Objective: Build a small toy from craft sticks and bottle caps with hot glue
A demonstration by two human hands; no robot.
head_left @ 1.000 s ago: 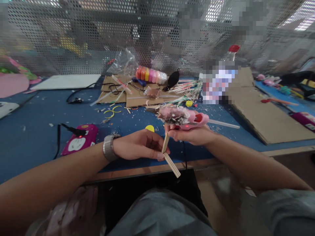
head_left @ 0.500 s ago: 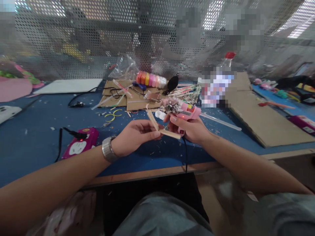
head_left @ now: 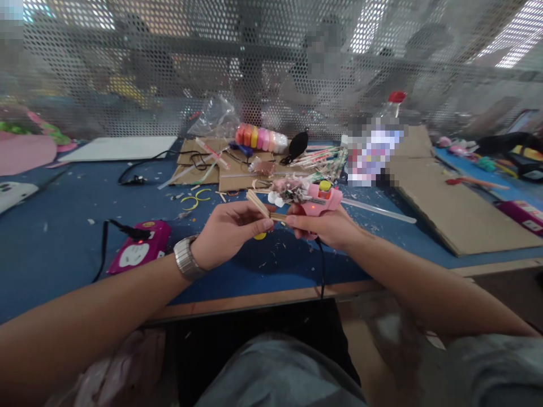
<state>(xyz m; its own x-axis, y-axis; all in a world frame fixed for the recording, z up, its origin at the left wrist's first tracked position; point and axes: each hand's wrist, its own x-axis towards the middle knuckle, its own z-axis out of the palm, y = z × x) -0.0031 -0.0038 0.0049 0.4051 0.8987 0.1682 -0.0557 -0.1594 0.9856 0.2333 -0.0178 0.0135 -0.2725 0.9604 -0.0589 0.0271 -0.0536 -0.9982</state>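
Several pale wooden sticks [head_left: 258, 203], joined in an angled shape, are pinched between the thumb and fingers of my left hand [head_left: 231, 230]. A watch with a metal band sits on that wrist. My right hand [head_left: 324, 226] is wrapped round a pink hot glue gun [head_left: 316, 206] with its small light lit red. The thumb and fingertips of this hand also grip the right end of the sticks. Clumps of stringy glue and bits cover the gun's front end. A long clear glue stick [head_left: 377, 210] extends from its back.
A magenta power strip [head_left: 142, 243] with a plug lies at the left. Paint pots [head_left: 261, 137], cardboard and thin sticks lie behind the hands. A bottle with a red cap [head_left: 396, 97], a phone and a large cardboard sheet [head_left: 462, 209] are at the right. Perforated mesh stands at the back.
My right thumb and fingertips have closed on the right end of the sticks, which have turned a little. The glue gun has tilted in my right hand, and a yellow round piece now shows below the sticks.
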